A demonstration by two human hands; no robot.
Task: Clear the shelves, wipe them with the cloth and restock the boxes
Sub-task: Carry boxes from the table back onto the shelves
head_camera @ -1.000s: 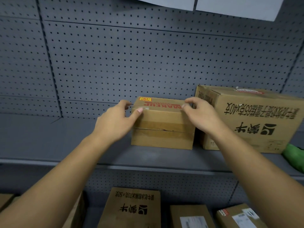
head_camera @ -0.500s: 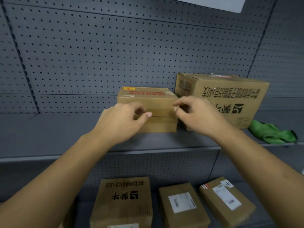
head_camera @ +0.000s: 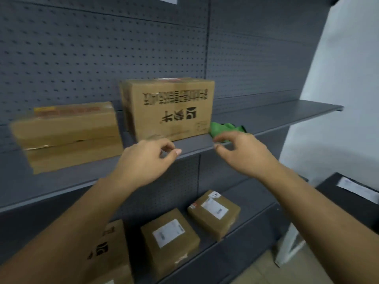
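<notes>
Both hands are off the flat brown cardboard box (head_camera: 67, 136) now, left hand (head_camera: 143, 162) and right hand (head_camera: 244, 154) hovering apart, fingers loose, empty. Box restocked on the grey metal shelf (head_camera: 276, 117) beside the tall printed carton (head_camera: 170, 107); green cloth (head_camera: 223, 128) next, probably. Pegboard behind, white wall right.

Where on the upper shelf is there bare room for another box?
Right of the green cloth, the upper shelf is bare out to its far end. The strip in front of the big box is narrow. Between the big box and the flat box only a slim gap remains.
</notes>
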